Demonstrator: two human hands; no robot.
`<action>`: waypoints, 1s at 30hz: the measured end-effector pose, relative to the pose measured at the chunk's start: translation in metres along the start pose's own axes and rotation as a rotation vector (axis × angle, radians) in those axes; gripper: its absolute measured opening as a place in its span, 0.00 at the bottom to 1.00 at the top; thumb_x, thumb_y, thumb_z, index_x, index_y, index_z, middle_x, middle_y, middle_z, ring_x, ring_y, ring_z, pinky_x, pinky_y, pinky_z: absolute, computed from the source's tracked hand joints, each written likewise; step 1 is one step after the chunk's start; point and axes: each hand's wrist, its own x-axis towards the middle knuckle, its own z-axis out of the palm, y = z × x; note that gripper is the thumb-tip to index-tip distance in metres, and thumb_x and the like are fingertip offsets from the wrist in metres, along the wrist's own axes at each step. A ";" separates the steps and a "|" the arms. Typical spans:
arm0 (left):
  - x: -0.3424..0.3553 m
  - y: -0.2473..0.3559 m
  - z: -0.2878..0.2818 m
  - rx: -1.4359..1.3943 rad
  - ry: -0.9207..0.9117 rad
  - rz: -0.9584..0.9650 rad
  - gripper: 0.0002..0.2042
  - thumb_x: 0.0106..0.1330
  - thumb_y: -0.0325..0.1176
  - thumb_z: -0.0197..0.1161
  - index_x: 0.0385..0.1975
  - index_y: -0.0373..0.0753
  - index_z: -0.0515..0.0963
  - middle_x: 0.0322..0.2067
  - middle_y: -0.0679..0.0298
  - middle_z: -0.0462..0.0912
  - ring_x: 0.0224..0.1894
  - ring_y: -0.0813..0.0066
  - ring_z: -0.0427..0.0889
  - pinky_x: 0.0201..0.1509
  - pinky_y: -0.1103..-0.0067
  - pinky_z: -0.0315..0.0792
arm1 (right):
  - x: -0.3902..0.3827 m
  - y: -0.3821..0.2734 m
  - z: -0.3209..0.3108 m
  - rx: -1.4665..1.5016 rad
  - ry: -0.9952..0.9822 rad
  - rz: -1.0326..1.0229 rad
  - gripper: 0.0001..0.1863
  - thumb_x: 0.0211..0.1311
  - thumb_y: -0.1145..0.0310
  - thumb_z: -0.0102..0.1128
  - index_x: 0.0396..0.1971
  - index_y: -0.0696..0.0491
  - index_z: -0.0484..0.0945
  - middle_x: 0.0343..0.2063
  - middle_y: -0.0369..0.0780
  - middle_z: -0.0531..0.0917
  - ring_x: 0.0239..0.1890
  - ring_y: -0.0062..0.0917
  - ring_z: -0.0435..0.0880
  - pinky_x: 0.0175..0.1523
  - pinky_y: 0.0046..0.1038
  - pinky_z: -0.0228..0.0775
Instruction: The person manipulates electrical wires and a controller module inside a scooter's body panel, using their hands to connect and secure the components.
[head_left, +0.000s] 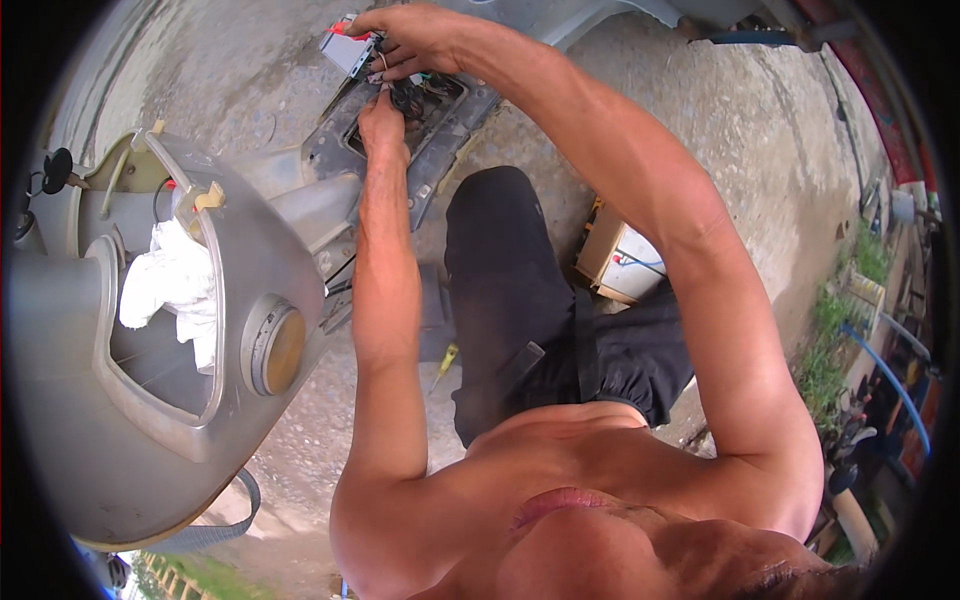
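At the top of the head view, a small grey-white box (346,54) with a red part on top sits tilted beside a framed opening in the vehicle's dark floor panel (331,137). My right hand (420,42) reaches over from the right, its fingers curled at the box's side and red part; the grip is partly hidden. Just below, my left hand (383,124) has its fingers pressed together at a bundle of dark wires (406,99). More wires and connectors lie inside the opening.
A large grey vehicle shell (235,240) with a white cloth (172,285) in its cutout fills the left. A yellow-handled screwdriver (447,358) lies by my knee. An open carton (622,262) stands right of my leg. Tools and grass line the right rim.
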 end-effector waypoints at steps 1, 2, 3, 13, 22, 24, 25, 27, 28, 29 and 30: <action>-0.001 0.001 0.002 -0.040 -0.004 -0.006 0.16 0.74 0.44 0.54 0.40 0.37 0.81 0.30 0.63 0.85 0.27 0.72 0.83 0.24 0.77 0.74 | 0.002 0.005 -0.008 0.002 0.004 0.003 0.28 0.58 0.48 0.69 0.48 0.56 0.81 0.40 0.38 0.78 0.33 0.26 0.84 0.36 0.25 0.83; -0.002 0.001 0.004 -0.081 -0.007 -0.011 0.17 0.76 0.44 0.53 0.38 0.35 0.81 0.28 0.63 0.84 0.23 0.71 0.82 0.23 0.77 0.73 | 0.005 0.009 -0.017 -0.046 0.005 0.003 0.29 0.57 0.48 0.70 0.48 0.57 0.81 0.38 0.38 0.80 0.34 0.25 0.84 0.38 0.25 0.82; -0.003 0.002 0.007 -0.080 -0.010 -0.014 0.17 0.76 0.44 0.53 0.38 0.35 0.81 0.28 0.63 0.84 0.23 0.71 0.82 0.23 0.77 0.73 | 0.007 0.013 -0.026 -0.095 0.005 0.004 0.29 0.56 0.47 0.70 0.48 0.57 0.82 0.36 0.37 0.82 0.34 0.24 0.84 0.39 0.26 0.82; 0.002 0.001 0.001 -0.191 0.022 -0.086 0.16 0.76 0.42 0.50 0.33 0.39 0.79 0.23 0.64 0.82 0.22 0.70 0.81 0.24 0.75 0.72 | -0.031 0.089 -0.073 -0.816 0.236 -0.245 0.17 0.55 0.61 0.68 0.42 0.54 0.86 0.33 0.38 0.88 0.37 0.26 0.87 0.45 0.29 0.78; 0.007 -0.001 -0.010 -0.423 -0.027 -0.121 0.17 0.71 0.48 0.51 0.34 0.40 0.78 0.26 0.60 0.82 0.28 0.62 0.81 0.34 0.66 0.72 | -0.034 0.105 -0.051 -1.110 0.398 -0.506 0.24 0.55 0.58 0.69 0.54 0.41 0.81 0.38 0.39 0.85 0.45 0.38 0.84 0.47 0.40 0.77; 0.008 -0.001 -0.014 -0.510 -0.069 -0.103 0.18 0.72 0.49 0.49 0.33 0.40 0.77 0.27 0.60 0.82 0.29 0.62 0.80 0.36 0.65 0.71 | -0.032 0.106 -0.046 -1.111 0.408 -0.532 0.22 0.55 0.58 0.68 0.52 0.42 0.82 0.38 0.40 0.85 0.45 0.39 0.83 0.47 0.41 0.77; 0.007 0.000 -0.014 -0.511 -0.066 -0.102 0.18 0.72 0.49 0.49 0.33 0.40 0.77 0.27 0.60 0.82 0.29 0.62 0.80 0.36 0.65 0.71 | -0.031 0.107 -0.044 -1.112 0.422 -0.556 0.21 0.56 0.58 0.68 0.50 0.43 0.82 0.37 0.40 0.84 0.45 0.40 0.83 0.47 0.43 0.76; 0.004 0.002 -0.012 -0.568 -0.071 -0.069 0.23 0.74 0.53 0.43 0.33 0.40 0.77 0.28 0.60 0.82 0.31 0.61 0.80 0.37 0.64 0.71 | -0.031 0.110 -0.040 -1.097 0.449 -0.569 0.19 0.56 0.57 0.67 0.49 0.43 0.83 0.39 0.42 0.84 0.47 0.41 0.83 0.50 0.44 0.76; 0.004 0.002 -0.013 -0.567 -0.068 -0.068 0.23 0.74 0.53 0.43 0.33 0.40 0.77 0.28 0.60 0.82 0.31 0.61 0.80 0.37 0.64 0.71 | -0.031 0.111 -0.038 -1.082 0.480 -0.578 0.18 0.56 0.57 0.66 0.47 0.43 0.84 0.40 0.43 0.84 0.48 0.43 0.83 0.52 0.44 0.75; 0.003 0.002 -0.014 -0.567 -0.094 -0.077 0.27 0.74 0.56 0.40 0.34 0.39 0.78 0.28 0.61 0.82 0.31 0.60 0.80 0.38 0.64 0.70 | -0.029 0.110 -0.037 -1.081 0.477 -0.578 0.18 0.56 0.57 0.66 0.47 0.43 0.84 0.40 0.43 0.84 0.48 0.43 0.83 0.52 0.44 0.75; 0.002 0.002 -0.016 -0.567 -0.120 -0.085 0.30 0.75 0.60 0.36 0.35 0.39 0.78 0.29 0.61 0.82 0.32 0.60 0.80 0.38 0.65 0.70 | -0.026 0.108 -0.037 -1.057 0.497 -0.505 0.17 0.56 0.57 0.66 0.45 0.44 0.84 0.40 0.43 0.84 0.47 0.42 0.83 0.51 0.44 0.75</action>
